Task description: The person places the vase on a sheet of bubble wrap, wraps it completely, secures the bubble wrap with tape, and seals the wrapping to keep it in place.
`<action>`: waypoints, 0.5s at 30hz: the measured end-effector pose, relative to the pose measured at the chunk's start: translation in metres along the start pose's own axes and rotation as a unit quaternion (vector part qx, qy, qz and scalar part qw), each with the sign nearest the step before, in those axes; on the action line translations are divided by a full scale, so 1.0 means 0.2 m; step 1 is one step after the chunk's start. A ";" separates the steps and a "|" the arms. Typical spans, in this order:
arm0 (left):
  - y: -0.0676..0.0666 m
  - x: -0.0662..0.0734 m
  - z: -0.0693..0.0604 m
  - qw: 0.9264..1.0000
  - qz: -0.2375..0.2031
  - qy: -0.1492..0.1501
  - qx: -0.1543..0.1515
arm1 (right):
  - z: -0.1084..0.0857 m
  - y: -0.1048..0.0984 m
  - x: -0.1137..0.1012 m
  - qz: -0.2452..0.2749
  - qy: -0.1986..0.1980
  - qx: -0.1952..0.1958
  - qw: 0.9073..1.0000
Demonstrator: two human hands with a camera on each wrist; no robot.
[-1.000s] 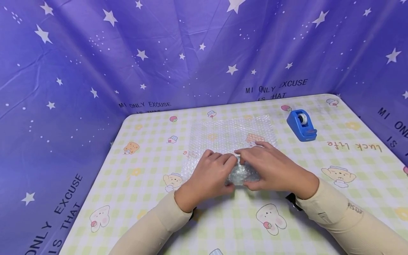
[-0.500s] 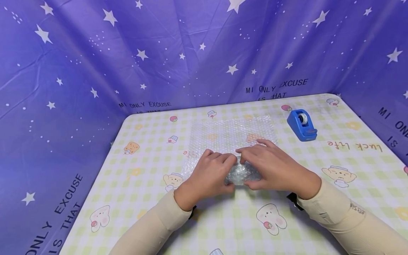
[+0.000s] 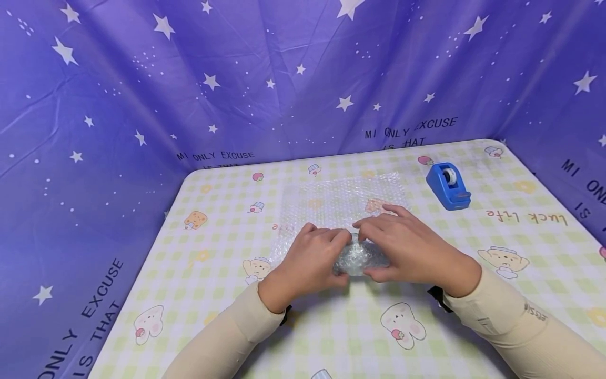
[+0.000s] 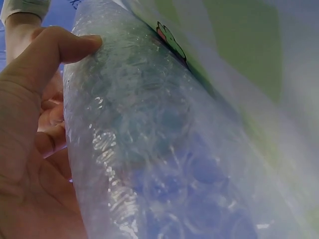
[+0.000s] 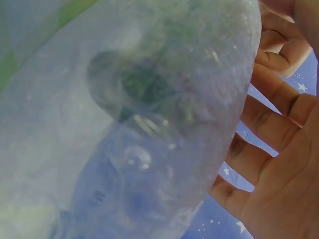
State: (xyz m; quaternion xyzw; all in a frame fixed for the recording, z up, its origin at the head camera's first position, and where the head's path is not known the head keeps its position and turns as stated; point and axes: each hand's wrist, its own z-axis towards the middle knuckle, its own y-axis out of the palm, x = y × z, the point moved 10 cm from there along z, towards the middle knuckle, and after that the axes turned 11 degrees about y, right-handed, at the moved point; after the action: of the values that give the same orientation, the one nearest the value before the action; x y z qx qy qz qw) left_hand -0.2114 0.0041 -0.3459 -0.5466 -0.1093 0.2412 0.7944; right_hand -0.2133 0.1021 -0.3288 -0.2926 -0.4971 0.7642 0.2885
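Observation:
A roll of clear bubble wrap (image 3: pixel 357 258) lies near the middle of the table, with both my hands on it. My left hand (image 3: pixel 310 258) grips its left part; in the left wrist view the thumb (image 4: pixel 75 46) presses on the wrap and the fingers go behind it. My right hand (image 3: pixel 404 250) holds the right part, thumb on the near side and fingers over the far side. Through the wrap in the right wrist view, a dark greenish rounded thing (image 5: pixel 134 84) shows blurred; its kind cannot be told. Beyond the hands, an unrolled stretch of bubble wrap (image 3: pixel 331 200) lies flat.
A blue tape dispenser (image 3: pixel 448 187) with a roll of tape stands at the back right. The table (image 3: pixel 189 295) wears a green checked cloth with printed cartoons. Purple starry curtains (image 3: pixel 284 79) hang behind it and along both sides.
The right hand has shifted very slightly right along the roll. The left hand stays in place, and the flat wrap and tape dispenser look the same.

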 end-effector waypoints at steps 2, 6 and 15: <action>0.00 0.00 0.00 1.000 -0.007 -0.002 -0.003 | 0.00 0.00 0.00 -0.004 -0.002 0.002 1.000; 0.01 -0.01 0.00 1.000 -0.014 -0.003 -0.009 | -0.01 -0.01 0.00 -0.003 -0.004 0.005 1.000; 0.01 -0.01 0.00 1.000 -0.019 -0.001 -0.013 | -0.01 -0.01 -0.01 0.001 -0.012 0.008 1.000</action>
State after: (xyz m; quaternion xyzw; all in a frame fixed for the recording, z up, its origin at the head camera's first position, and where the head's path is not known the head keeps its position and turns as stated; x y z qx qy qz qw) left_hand -0.2134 0.0032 -0.3471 -0.5548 -0.1237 0.2250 0.7914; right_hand -0.2089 0.1026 -0.3270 -0.2817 -0.4937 0.7722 0.2839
